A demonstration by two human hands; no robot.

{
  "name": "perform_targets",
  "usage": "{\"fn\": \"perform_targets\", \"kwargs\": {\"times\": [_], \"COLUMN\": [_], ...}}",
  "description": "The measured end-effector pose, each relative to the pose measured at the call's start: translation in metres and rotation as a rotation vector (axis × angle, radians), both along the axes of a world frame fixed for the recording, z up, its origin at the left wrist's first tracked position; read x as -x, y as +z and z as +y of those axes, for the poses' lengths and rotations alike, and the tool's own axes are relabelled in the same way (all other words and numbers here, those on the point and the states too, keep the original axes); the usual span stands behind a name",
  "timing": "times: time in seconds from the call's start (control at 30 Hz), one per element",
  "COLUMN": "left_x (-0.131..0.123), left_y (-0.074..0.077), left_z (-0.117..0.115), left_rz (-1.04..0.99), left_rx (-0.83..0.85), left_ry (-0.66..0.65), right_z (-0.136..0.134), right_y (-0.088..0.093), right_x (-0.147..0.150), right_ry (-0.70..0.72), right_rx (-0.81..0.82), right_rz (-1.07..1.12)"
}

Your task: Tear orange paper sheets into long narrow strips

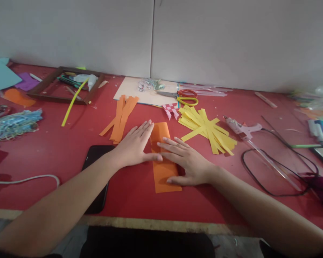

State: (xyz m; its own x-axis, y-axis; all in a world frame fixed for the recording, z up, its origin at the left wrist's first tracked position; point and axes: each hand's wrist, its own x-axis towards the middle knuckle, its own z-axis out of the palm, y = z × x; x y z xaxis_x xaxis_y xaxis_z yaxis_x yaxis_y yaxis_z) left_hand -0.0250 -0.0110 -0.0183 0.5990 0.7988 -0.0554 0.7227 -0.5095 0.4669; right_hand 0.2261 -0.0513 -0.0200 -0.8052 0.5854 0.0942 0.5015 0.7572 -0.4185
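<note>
Orange paper flat on red desk, centre front. Left hand, right hand press it, fingers flat, nothing gripped. Likely light, floppy, creases easily; best lifted by free edge.

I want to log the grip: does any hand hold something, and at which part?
Nothing is gripped. The left hand and right hand press flat on the orange paper, near its middle.

We see matt orange paper on a smooth red table. At 1 o'clock lie matt yellow paper strips; at 9 o'clock, a glossy black phone.
</note>
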Motion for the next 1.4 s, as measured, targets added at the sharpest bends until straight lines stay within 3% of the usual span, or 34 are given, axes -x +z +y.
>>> {"fn": "perform_targets", "kwargs": {"times": [0.2, 0.37, 0.53, 0.67, 0.87, 1.4], "left_x": [0.001, 0.003, 0.001, -0.001, 0.0, 0.001], "left_y": [0.003, 0.007, 0.002, -0.003, -0.007, -0.004], "left_z": [0.003, 0.003, 0.007, 0.006, 0.002, 0.0], "left_rz": [-0.422, -0.719, -0.582, -0.409, -0.258, -0.231], "left_rx": [-0.002, -0.084, -0.147, -0.216, -0.191, -0.153], "left_ry": [0.302, 0.406, 0.396, 0.29, 0.148, 0.152], "right_z": [0.0, 0.0, 0.001, 0.001, 0.001, 0.002], "right_y": [0.002, 0.001, 0.002, 0.002, -0.001, 0.002], "right_x": [0.001, 0.0, 0.001, 0.001, 0.0, 0.001], "right_ry": [-0.001, 0.001, -0.001, -0.003, 0.008, 0.001], "right_rx": [0.027, 0.029, 0.03, 0.056, 0.054, 0.058], "right_rz": [0.022, -0.01, -0.016, -0.008, 0.003, -0.015]}}
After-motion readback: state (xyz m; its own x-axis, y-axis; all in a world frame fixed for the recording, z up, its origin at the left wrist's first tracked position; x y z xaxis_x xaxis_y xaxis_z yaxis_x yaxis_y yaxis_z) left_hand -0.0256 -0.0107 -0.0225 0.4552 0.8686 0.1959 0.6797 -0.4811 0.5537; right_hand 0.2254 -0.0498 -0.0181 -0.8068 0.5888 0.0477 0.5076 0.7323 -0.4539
